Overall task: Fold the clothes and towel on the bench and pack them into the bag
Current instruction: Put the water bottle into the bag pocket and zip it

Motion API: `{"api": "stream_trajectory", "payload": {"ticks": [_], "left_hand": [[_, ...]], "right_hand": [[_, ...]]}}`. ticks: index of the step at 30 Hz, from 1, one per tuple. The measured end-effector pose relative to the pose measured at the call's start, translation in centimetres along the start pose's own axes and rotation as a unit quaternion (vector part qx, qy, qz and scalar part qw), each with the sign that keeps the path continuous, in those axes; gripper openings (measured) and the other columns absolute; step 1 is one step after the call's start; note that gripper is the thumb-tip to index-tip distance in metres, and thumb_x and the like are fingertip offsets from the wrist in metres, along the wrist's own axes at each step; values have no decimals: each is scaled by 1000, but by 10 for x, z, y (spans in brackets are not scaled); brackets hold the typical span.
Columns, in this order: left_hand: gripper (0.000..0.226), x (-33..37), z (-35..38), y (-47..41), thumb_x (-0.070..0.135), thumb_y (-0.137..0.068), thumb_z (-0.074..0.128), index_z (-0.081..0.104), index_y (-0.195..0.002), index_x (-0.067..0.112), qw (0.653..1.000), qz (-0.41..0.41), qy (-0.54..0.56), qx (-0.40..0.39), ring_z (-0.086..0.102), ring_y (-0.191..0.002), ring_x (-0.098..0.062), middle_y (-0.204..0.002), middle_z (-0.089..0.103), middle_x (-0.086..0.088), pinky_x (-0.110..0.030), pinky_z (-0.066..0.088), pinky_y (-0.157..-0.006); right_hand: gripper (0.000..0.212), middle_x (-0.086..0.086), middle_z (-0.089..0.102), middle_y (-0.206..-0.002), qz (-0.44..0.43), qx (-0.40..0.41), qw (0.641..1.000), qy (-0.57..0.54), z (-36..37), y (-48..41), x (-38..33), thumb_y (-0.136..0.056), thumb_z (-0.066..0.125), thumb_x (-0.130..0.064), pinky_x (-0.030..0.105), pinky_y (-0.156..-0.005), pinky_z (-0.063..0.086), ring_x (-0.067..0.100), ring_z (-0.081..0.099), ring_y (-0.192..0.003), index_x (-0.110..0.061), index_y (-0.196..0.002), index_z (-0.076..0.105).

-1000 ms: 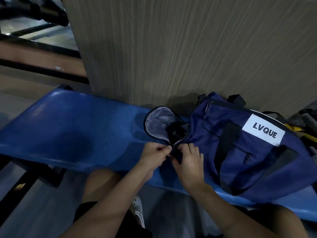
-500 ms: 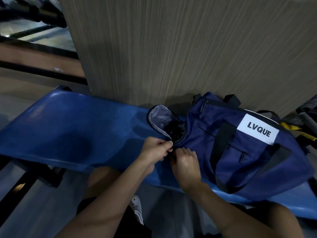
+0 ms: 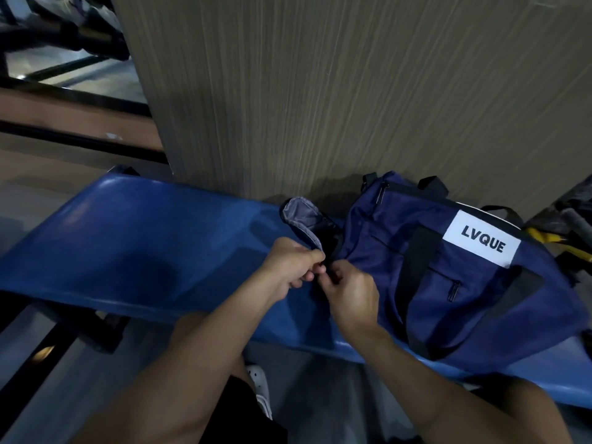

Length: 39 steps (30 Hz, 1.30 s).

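- Bag (image 3: pixel 448 283) lies on its side on the right part of the blue table (image 3: pixel 144 245), with its back against the wall (image 3: pixel 352 91). I think the wall keeps it from sliding while its end is worked on.
- A round flap (image 3: pixel 301 216) at the bag's left end stands open and shows grey cloth inside. Something dark sits in the hole behind it.
- I see no clothes or towel on the table, so they may be packed already.
- Left hand (image 3: pixel 288 270) pinches the low edge of the flap, with its fingers curled tight.
- Right hand (image 3: pixel 349 293) is touching the left one. It pinches the bag's end just beside the flap. I cannot tell if it holds a zip pull.
- My guess is that the hands hold both sides close so that the zip can run.
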<state>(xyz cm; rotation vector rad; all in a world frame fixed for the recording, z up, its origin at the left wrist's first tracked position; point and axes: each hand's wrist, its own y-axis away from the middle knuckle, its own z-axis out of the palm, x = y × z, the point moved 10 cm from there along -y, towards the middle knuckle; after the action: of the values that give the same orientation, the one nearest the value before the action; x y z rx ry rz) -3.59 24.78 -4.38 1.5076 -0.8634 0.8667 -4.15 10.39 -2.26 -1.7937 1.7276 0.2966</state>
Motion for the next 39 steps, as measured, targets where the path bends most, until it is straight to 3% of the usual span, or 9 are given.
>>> {"api": "stream_trajectory", "payload": {"ticks": [4,8,17,22,27,32,36,39], "left_hand": [[12,3,0,-2,12,-90,66,67,-98,3,1000,-26,-5,-9,41,-42,-8,-59,68,-1,-19,23,-39],[13,3,5,-3,13,-92,67,67,-100,3,999,-36,10,-24,40,-41,-6,-60,69,-1,-19,23,-41],[13,35,12,-5,8,-92,67,66,-80,6,995,-12,78,-53,44,-42,-6,-57,66,-2,-17,29,-42],[4,38,11,-4,5,-92,66,62,-91,6,992,-16,109,-62,50,-43,-8,-59,68,-6,-17,35,-41],[14,46,13,-5,5,-92,68,70,-104,-2,993,10,85,-84,56,-48,-10,-65,69,-8,-19,42,-47],[9,58,15,0,4,-91,68,72,-99,2,985,120,14,-120,66,-66,-13,-83,74,-13,-20,49,-59],[11,66,8,-1,5,-91,67,73,-100,6,962,234,-126,-55,67,-62,-9,-76,75,-3,-18,47,-55],[9,72,8,0,8,-92,66,75,-93,9,947,282,-152,-19,65,-60,-12,-73,73,-4,-20,49,-56]], "right_hand": [[34,10,69,-79,16,-14,998,50,0,-5,-4,-92,60,-44,33,-58,33,32,64,-78,-13,-77,59],[28,13,69,-82,28,-12,998,57,1,-10,-8,-93,59,-36,31,-59,30,34,63,-81,-10,-81,59],[28,11,71,-83,64,-17,998,21,10,5,5,-92,61,-38,35,-62,43,32,65,-81,-12,-87,65],[31,10,70,-79,50,25,998,-27,-11,-16,-6,-89,64,-45,40,-61,48,34,64,-79,-14,-88,61],[33,11,70,-86,42,17,999,-2,-16,-25,-12,-92,59,-45,38,-63,44,34,63,-83,-13,-92,59],[26,15,70,-88,46,20,999,0,-14,-23,-11,-92,62,-36,38,-65,42,37,63,-85,-10,-94,62],[26,11,70,-80,32,34,999,-2,-14,-18,-10,-91,63,-38,35,-60,37,34,64,-79,-12,-88,61],[23,12,69,-79,24,34,999,7,-15,-14,-9,-92,62,-33,36,-61,37,35,64,-79,-12,-86,61]]}}
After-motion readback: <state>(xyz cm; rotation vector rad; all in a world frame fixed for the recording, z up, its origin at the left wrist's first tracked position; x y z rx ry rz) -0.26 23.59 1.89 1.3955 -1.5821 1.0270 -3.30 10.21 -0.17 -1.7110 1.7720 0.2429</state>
